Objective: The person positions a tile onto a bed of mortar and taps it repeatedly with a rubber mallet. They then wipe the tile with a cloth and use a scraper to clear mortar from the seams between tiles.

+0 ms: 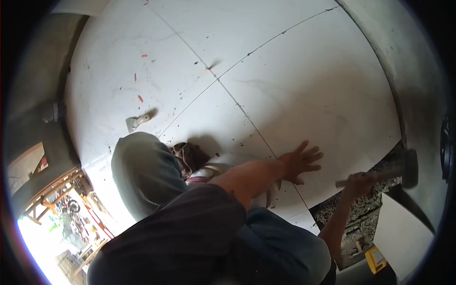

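My left hand [300, 164] lies with its fingers spread on a large white floor tile [327, 109], and its arm reaches across my knees. To the right, my right hand [359, 184] is wrapped round the handle of a mallet [410, 169]. The mallet's dark head points toward the wall, above the tile's right corner. Beneath my right hand a strip of rough, crumbly ground [356, 223] shows beside the tile edge.
A scraper [137, 121] lies on the tiles beyond my left knee, near several small red pieces [140, 99]. A loose white tile [403, 237] slants at the lower right, beside a yellow object [375, 260]. A grey wall [418, 80] borders the right side.
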The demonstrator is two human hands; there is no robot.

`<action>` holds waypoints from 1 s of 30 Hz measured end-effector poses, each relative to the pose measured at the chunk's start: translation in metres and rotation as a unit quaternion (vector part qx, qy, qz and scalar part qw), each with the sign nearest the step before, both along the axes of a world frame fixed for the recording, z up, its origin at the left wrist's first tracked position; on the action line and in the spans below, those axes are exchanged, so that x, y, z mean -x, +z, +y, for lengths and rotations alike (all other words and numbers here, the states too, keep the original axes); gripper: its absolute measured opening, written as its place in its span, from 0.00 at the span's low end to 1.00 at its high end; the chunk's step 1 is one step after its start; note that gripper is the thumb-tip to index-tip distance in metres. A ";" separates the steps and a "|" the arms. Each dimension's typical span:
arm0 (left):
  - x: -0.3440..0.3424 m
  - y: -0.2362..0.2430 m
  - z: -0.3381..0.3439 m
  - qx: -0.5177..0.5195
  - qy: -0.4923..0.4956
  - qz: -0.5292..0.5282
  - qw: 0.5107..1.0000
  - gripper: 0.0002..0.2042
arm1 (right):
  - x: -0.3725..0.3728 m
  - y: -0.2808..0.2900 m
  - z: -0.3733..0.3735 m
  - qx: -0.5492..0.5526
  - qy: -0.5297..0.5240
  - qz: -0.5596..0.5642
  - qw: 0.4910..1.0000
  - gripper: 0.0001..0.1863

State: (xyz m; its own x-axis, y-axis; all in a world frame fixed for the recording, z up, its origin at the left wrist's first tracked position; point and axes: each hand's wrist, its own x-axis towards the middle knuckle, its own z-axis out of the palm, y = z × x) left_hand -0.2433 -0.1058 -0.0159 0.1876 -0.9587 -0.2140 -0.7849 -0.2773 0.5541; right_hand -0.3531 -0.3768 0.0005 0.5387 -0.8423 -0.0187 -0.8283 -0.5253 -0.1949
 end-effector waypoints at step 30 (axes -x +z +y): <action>-0.182 0.001 -0.009 -0.036 0.553 -0.114 0.825 0.43 | 0.039 -0.053 -0.016 0.149 0.085 0.115 0.979 0.20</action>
